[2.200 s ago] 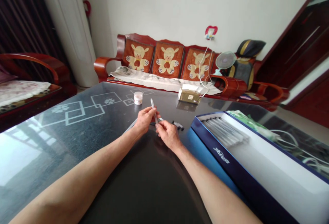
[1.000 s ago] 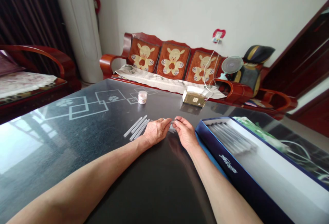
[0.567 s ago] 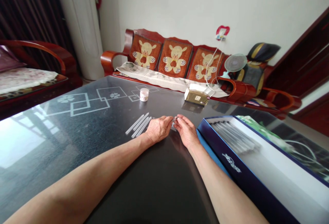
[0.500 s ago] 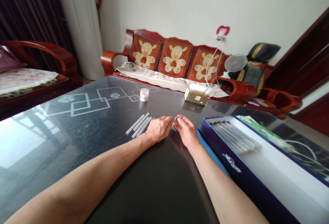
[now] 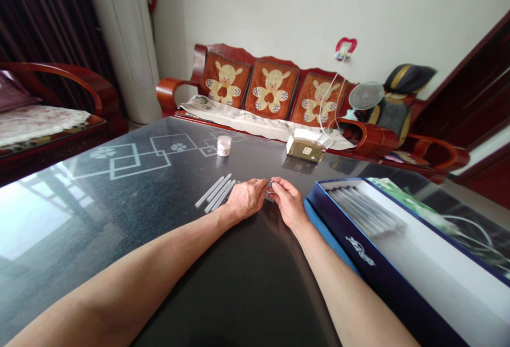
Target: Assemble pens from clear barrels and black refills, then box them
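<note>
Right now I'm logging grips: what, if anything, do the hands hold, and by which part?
The left hand and right hand seem to pinch something small between them; too hidden to tell what, or by which part.

A home's living room, by every sign: a red-wood sofa (image 5: pixel 166 90) lines the pale wall (image 5: pixel 255 7), its orange cushions (image 5: pixel 272 89) bearing animal figures and its length spread with a light cloth (image 5: pixel 247 121). A similar wooden seat (image 5: pixel 95 94) stands near a dark curtain (image 5: pixel 40 28), a small fan (image 5: pixel 366 95) sits at the sofa's right end, and a tissue box (image 5: pixel 305 150) rests on a glossy bench (image 5: pixel 223 288) patterned with flowers and squares.
</note>
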`<state>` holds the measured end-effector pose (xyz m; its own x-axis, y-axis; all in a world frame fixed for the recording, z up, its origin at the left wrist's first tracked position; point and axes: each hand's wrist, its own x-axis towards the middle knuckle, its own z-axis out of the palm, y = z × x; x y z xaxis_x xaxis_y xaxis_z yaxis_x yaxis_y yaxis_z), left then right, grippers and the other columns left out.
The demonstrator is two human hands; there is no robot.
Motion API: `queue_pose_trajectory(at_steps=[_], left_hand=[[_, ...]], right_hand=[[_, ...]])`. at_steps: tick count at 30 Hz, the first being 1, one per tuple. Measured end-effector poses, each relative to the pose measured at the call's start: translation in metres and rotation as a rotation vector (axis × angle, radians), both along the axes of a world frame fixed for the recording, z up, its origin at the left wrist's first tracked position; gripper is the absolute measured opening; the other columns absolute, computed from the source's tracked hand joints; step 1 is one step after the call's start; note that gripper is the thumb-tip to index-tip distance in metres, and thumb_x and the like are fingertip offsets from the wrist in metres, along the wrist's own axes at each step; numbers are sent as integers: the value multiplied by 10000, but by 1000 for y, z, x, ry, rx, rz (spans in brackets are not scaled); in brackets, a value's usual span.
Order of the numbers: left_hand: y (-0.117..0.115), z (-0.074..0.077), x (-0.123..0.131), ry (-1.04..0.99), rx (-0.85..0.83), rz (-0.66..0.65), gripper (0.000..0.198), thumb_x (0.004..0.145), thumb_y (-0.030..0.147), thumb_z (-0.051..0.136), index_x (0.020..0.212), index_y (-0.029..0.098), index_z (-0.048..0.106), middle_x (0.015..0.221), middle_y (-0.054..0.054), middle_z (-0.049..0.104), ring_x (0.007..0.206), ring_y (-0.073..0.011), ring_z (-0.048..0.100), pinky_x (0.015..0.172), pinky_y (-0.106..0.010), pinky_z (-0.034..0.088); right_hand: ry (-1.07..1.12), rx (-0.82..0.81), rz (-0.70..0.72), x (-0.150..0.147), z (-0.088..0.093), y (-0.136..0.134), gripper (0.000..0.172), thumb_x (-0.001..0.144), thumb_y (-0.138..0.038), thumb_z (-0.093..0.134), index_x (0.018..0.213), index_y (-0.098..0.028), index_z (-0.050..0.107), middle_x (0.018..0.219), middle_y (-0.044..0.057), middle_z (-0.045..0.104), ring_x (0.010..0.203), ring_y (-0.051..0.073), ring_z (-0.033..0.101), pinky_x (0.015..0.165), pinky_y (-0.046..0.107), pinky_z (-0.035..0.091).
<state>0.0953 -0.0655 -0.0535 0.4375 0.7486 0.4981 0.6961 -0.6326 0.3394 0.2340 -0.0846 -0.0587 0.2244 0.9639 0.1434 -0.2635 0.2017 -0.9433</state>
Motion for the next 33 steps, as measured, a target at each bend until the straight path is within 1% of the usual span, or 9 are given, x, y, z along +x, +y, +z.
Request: queue_pose_trajectory(at_steps=[4, 7, 10, 12, 14, 17, 24, 29, 33], left_hand=[[0, 0, 0, 0, 0, 3, 313, 947, 333, 354, 1059, 203, 616, 899, -80, 686, 802, -194, 658, 690, -270, 478], [1, 0, 0, -9, 7, 31, 314, 943, 340, 366, 1075, 202, 616, 928, -80, 689, 804, -190, 656, 689, -263, 474], [1, -1, 0, -16, 8, 44, 313, 937, 341, 380, 1079, 199, 619, 933, -82, 692, 807, -192, 657, 684, -263, 472], [2, -2, 0, -20, 6, 42, 312, 936, 340, 379, 1065, 199, 627, 925, -84, 693, 809, -196, 658, 680, -265, 472], [2, -2, 0, -27, 9, 43, 311, 936, 342, 381, 1062, 202, 629, 925, -84, 693, 815, -196, 658, 682, -264, 473], [2, -2, 0, -27, 13, 49, 312, 934, 344, 384, 1063, 202, 630, 926, -85, 695, 817, -199, 658, 687, -266, 472], [1, 0, 0, -10, 1, 48, 320, 941, 348, 364, 1062, 207, 624, 934, -74, 694, 805, -201, 662, 680, -275, 471], [0, 1, 0, 6, -10, 46, 325, 947, 351, 348, 1063, 212, 617, 933, -65, 692, 815, -200, 663, 678, -275, 471], [1, 1, 0, 14, -18, 46, 327, 948, 357, 340, 1056, 218, 616, 939, -64, 691, 815, -206, 664, 663, -278, 468]], right_hand=[[-15, -3, -39, 1, 2, 2, 284, 607, -310, 738, 848, -184, 656, 729, -15, 655, 659, 112, 610, 607, 251, 509], [-104, 42, -260, 19, 11, 5, 256, 638, -326, 671, 853, -188, 649, 731, -11, 643, 641, 118, 600, 594, 256, 499], [-517, 77, -524, 47, 21, 4, 207, 680, -310, 570, 813, -183, 666, 716, 11, 644, 646, 147, 589, 640, 292, 488], [-907, 65, -571, 60, 23, 0, 182, 675, -256, 536, 753, -182, 683, 729, 34, 652, 671, 166, 586, 705, 315, 477], [-1214, 29, -533, 65, 20, -3, 198, 666, -201, 518, 745, -181, 699, 773, 58, 661, 697, 178, 589, 745, 320, 464], [-1429, -94, -464, 61, 13, -7, 247, 672, -177, 523, 833, -183, 710, 819, 76, 666, 719, 190, 601, 728, 309, 456], [-1442, -149, -465, 60, 14, -7, 251, 784, -249, 493, 873, -187, 719, 862, 77, 681, 802, 187, 626, 770, 270, 451], [-1630, -207, -314, 59, 23, 4, 299, 804, -205, 485, 976, -177, 727, 963, 109, 693, 873, 197, 643, 811, 267, 446], [-1669, -335, -191, 56, 30, 15, 214, 758, -183, 539, 798, -215, 747, 861, 76, 730, 858, 217, 659, 750, 275, 452]])
